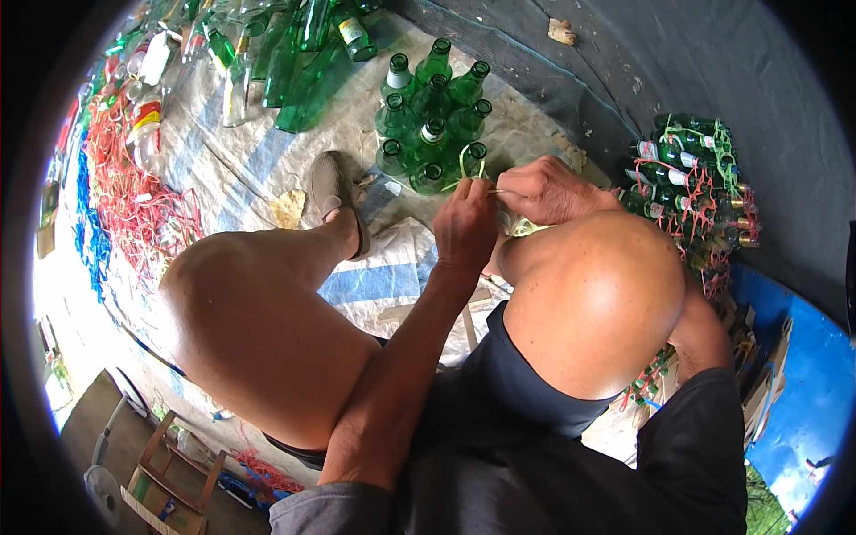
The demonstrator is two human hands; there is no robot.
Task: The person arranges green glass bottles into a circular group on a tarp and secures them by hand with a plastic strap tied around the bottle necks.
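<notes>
Several green glass bottles (pixel 431 137) stand upright in a tight cluster on the ground sheet, their mouths uncapped. A pale yellow-green plastic strap (pixel 463 160) loops up around the neck of the nearest right bottle and runs low along the front of the cluster. Just in front of it, my left hand (pixel 466 221) pinches the strap between thumb and fingers. My right hand (pixel 552 190), beside it and above my right knee, grips the strap's end, a short stretch showing between both hands. More pale strap (pixel 525 227) lies bunched below my right hand.
Loose green and clear bottles (pixel 287 73) lie at the upper left. Red plastic strapping (pixel 137 194) is heaped at left, beside blue strapping (pixel 90 221). Strapped bottle bundles (pixel 689 180) are stacked at right against dark sheeting (pixel 709 60). A wooden chair (pixel 170 475) is at lower left.
</notes>
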